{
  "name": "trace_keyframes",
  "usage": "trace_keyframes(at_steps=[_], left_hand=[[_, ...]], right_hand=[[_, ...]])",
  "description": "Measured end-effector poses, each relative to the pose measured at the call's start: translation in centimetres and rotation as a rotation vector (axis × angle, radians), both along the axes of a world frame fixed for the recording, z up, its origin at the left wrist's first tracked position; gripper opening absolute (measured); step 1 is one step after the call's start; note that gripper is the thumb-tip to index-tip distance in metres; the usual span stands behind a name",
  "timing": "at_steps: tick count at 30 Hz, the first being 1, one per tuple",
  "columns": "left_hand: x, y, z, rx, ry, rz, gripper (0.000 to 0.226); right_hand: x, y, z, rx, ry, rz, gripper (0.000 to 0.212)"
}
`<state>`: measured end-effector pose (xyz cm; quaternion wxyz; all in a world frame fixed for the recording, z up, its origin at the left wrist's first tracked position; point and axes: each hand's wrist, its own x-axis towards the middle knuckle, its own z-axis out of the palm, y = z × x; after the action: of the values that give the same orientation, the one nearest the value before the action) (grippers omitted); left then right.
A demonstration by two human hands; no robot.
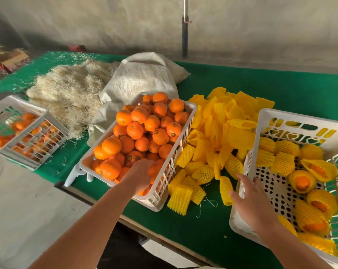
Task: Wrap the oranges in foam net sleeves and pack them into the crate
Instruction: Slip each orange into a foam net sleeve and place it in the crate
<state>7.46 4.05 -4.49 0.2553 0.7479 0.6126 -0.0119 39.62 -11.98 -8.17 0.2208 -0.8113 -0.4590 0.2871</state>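
The oranges (143, 131) fill a white basket (189, 113) on the green surface (280, 90). The left hand (139, 174) curls around one orange there. The right hand (251, 199), fingers spread, touches the crate (300, 121) rim, beside yellow foam sleeves (222, 133).

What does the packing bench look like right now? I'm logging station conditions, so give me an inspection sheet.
Surface: green mat on the bench.
Job's things: centre crate heaped with bare oranges; yellow foam sleeves piled beside it; right crate holds sleeved oranges.
Clutter: straw pile, white sack, third crate at left.
Grips: left hand on the oranges; right hand open over the right crate's rim.
Cables: nothing seen.
Surroundings: pale wall, dark pole.
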Motion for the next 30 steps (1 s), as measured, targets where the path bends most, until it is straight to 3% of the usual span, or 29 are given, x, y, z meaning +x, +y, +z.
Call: trace_keyframes(at_steps=[4,6,9,12,16,19,23,25,28,30], left_hand=[[0.0,0.7,0.1,0.018,0.051,-0.192,0.041],[-0.1,0.9,-0.5,0.054,0.091,-0.282,0.051],[-0.6,0.8,-2.0,0.067,0.175,-0.246,0.077],[-0.8,0.6,-3.4,0.122,0.186,-0.165,0.078],[-0.8,-0.3,-2.9,0.372,-0.026,0.106,0.073],[0.2,-1.7,-1.6,0.457,-0.299,0.280,0.077],[2.7,-4.6,-1.7,0.376,-0.509,0.157,0.076],[3.4,-5.1,-2.4,0.394,-0.524,0.083,0.074],[3.7,-5.1,-2.9,0.451,-0.492,0.052,0.072],[3.6,-5.0,-3.0,0.476,-0.476,0.047,0.072]], right_hand=[[0.0,0.1,0.1,0.003,-0.011,0.017,0.060],[-0.1,0.1,0.0,-0.012,-0.026,0.012,0.060],[-0.1,0.3,-0.2,-0.015,-0.057,0.014,0.061],[0.0,0.3,-0.6,-0.009,-0.082,0.011,0.062],[-0.2,0.1,-0.3,-0.012,-0.130,0.014,0.064],[-0.5,-0.3,0.7,0.055,-0.328,0.054,0.067],[-2.7,-0.7,2.0,0.355,-0.537,0.257,0.048],[-5.0,-0.1,2.0,0.385,-0.459,0.396,0.034],[-7.9,1.7,0.7,0.186,-0.190,0.585,0.029],[-9.1,3.4,-1.2,0.063,-0.136,0.641,0.030]])
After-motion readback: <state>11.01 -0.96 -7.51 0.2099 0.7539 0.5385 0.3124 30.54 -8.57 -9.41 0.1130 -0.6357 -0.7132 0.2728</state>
